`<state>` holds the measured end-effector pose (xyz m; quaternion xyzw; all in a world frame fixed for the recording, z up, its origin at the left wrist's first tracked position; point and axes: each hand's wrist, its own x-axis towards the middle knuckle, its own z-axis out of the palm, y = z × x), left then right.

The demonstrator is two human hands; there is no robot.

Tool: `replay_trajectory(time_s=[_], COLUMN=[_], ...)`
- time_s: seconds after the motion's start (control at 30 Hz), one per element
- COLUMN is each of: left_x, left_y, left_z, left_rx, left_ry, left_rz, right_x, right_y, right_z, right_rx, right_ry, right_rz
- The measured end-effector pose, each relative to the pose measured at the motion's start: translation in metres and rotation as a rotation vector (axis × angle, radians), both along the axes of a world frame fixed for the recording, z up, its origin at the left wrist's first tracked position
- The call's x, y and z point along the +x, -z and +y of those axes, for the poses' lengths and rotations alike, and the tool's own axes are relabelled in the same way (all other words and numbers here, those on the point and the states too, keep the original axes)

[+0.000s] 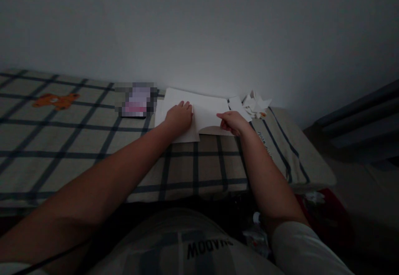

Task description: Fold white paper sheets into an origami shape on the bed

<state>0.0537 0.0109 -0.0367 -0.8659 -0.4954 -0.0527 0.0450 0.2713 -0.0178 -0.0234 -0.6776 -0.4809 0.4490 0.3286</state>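
Observation:
White sheets of paper [207, 107] lie on the checked cloth, close to the wall. My left hand [180, 117] rests palm down on the left part of the paper, fingers stretched forward and pressed against it. My right hand [232, 122] is closed at the right side of the paper, with the sheet's edge between thumb and curled fingers. Between my hands the front edge of the sheet bows upward a little. Part of the sheet beneath each hand is hidden.
Crumpled white paper [254, 103] lies right of the sheets. A phone-like device [136, 102], blurred out, lies to the left. The checked cloth [93, 142] covers the table, with an orange bear print [56, 101]. Below the right edge is a red container [330, 212].

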Motion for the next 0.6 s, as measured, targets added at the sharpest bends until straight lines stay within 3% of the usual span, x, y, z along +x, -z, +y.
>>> replay_trajectory(time_s=[0.2, 0.6], left_x=[0.0002, 0.0007], left_y=[0.0017, -0.0005], left_z=[0.0037, 0.0069], left_rx=[0.014, 0.012], left_ry=[0.012, 0.025], left_rz=[-0.004, 0.006], right_x=[-0.0041, 0.0041], right_y=[-0.0095, -0.0100], right_z=[-0.0055, -0.0066], right_rx=[-0.038, -0.025], right_ry=[-0.003, -0.008], right_rz=[-0.159, -0.217])
